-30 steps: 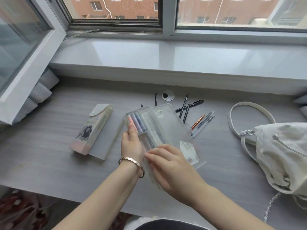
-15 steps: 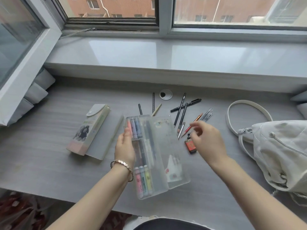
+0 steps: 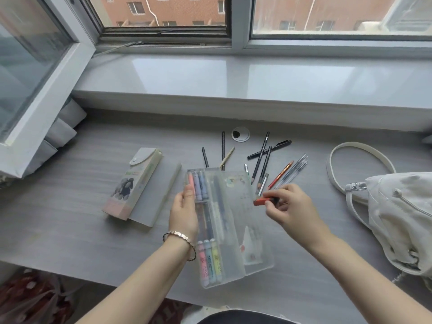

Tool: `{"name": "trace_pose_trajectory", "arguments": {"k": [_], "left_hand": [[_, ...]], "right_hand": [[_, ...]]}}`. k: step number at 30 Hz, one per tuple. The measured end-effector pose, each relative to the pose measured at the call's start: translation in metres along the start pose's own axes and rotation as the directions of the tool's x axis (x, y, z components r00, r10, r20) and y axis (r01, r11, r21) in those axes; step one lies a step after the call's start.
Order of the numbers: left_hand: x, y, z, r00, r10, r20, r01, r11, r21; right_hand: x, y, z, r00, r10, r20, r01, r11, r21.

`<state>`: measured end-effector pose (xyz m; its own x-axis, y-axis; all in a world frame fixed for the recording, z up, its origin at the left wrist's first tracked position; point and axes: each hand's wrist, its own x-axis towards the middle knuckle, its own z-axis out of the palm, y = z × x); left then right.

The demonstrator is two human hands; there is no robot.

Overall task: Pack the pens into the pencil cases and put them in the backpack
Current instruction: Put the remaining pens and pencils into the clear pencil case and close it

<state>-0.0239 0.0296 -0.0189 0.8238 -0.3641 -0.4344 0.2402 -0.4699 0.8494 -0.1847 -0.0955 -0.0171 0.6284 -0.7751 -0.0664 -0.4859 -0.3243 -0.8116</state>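
A clear plastic pencil case [image 3: 224,260] lies open in front of me, with highlighters and pens in its tray and its lid [image 3: 254,230] folded out to the right. My left hand [image 3: 183,213] grips the tray's left edge. My right hand [image 3: 289,205] pinches a small orange and black eraser [image 3: 264,200] just right of the lid. Loose pens and pencils [image 3: 264,157] lie scattered on the desk behind the case. A second, printed pencil case [image 3: 133,183] lies to the left. The white backpack [image 3: 402,216] rests at the far right.
The grey desk [image 3: 70,206] runs under a wide windowsill [image 3: 233,78]. An open window sash [image 3: 35,73] juts in at the left. A round cable grommet [image 3: 240,134] sits behind the pens. The backpack's strap [image 3: 350,148] loops over the desk.
My right hand left the case, reached right to the loose items and picked up the eraser. The case lid now lies open. My left hand stays on the tray.
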Motion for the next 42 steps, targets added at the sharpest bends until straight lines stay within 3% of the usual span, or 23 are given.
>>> {"name": "trace_pose_trajectory", "arguments": {"k": [3, 6, 9, 14, 19, 22, 24, 26, 29, 31, 33, 37, 42], "left_hand": [[-0.007, 0.001, 0.008, 0.999, 0.005, 0.054, -0.006, 1.0, 0.015], [-0.016, 0.003, 0.017, 0.99, 0.014, 0.142, -0.013, 1.0, -0.01], [-0.023, 0.004, 0.023, 0.972, 0.015, 0.235, -0.009, 1.0, -0.024], [-0.028, 0.003, 0.025, 0.959, -0.015, 0.282, 0.038, 0.996, -0.078], [-0.029, 0.002, 0.022, 0.953, -0.094, 0.287, 0.128, 0.987, -0.1], [-0.028, 0.001, 0.022, 0.958, -0.084, 0.274, 0.109, 0.991, -0.078], [-0.027, 0.001, 0.023, 0.963, -0.037, 0.268, 0.046, 0.999, -0.027], [-0.024, 0.001, 0.024, 0.964, 0.005, 0.266, -0.001, 1.0, -0.015], [-0.017, 0.003, 0.025, 0.971, 0.005, 0.238, -0.001, 1.0, -0.017], [-0.011, 0.003, 0.025, 0.98, 0.009, 0.201, -0.008, 1.0, -0.005], [-0.005, 0.004, 0.026, 0.985, 0.006, 0.175, -0.004, 1.0, -0.011], [0.003, 0.005, 0.028, 0.988, -0.007, 0.157, 0.006, 1.0, 0.005], [0.01, 0.0, 0.027, 0.99, -0.014, 0.139, 0.015, 1.0, -0.005]], "right_hand": [[-0.009, -0.039, -0.012, 0.973, -0.193, 0.13, 0.185, 0.98, 0.071], [-0.009, -0.059, -0.006, 0.921, -0.248, 0.301, 0.259, 0.966, 0.002], [-0.003, -0.063, 0.002, 0.886, -0.278, 0.37, 0.331, 0.94, -0.086], [-0.004, -0.062, 0.004, 0.921, -0.268, 0.283, 0.275, 0.961, 0.015], [-0.017, -0.05, 0.008, 0.908, -0.307, 0.285, 0.323, 0.946, -0.01], [-0.028, -0.043, 0.017, 0.88, -0.365, 0.304, 0.411, 0.906, -0.104], [-0.025, -0.041, 0.019, 0.883, -0.394, 0.254, 0.425, 0.902, -0.076], [-0.008, -0.034, 0.015, 0.937, -0.341, 0.073, 0.341, 0.94, 0.005], [0.036, -0.006, 0.003, 0.975, 0.058, -0.215, -0.047, 0.998, 0.052], [0.066, 0.024, -0.003, 0.909, 0.366, -0.2, -0.379, 0.925, -0.035], [0.085, 0.049, -0.006, 0.825, 0.533, -0.189, -0.559, 0.819, -0.131], [0.102, 0.066, 0.004, 0.729, 0.64, -0.242, -0.681, 0.715, -0.157], [0.104, 0.071, 0.01, 0.714, 0.652, -0.256, -0.7, 0.677, -0.228]]}}
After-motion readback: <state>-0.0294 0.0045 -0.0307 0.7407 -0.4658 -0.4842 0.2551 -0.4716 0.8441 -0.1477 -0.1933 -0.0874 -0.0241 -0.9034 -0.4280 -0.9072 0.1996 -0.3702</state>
